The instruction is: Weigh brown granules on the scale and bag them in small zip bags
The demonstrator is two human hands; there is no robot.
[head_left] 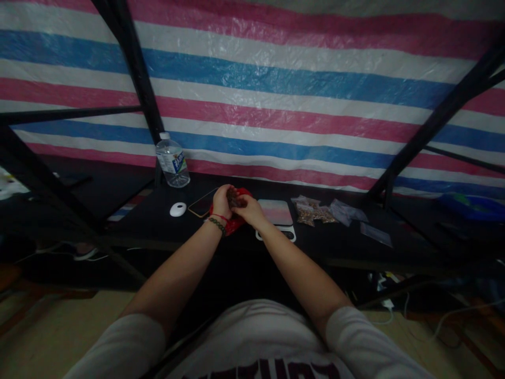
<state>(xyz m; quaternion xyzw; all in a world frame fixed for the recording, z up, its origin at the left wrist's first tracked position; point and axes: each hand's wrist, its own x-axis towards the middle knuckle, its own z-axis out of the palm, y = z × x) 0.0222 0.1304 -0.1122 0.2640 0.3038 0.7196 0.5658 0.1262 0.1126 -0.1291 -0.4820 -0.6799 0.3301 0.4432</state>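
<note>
Over a red plastic bag (233,226) on the black table, my left hand (222,201) is cupped around a small heap of brown bits (233,198). The fingers of my right hand (249,208) are pinched together at the edge of that heap. Just right of my hands lies a white digital scale (275,212) with a flat top. Farther right are small clear bags of brown pieces (310,211), next to flat clear plastic bags (347,211). What the brown bits are is too small and dark to tell.
A clear plastic bottle (173,163) stands at the back left, with a white oval object (178,209) and a phone (202,204) nearer. Another flat clear bag (376,235) lies at right. Black metal posts (138,68) frame a striped plastic sheet (276,95) behind the table.
</note>
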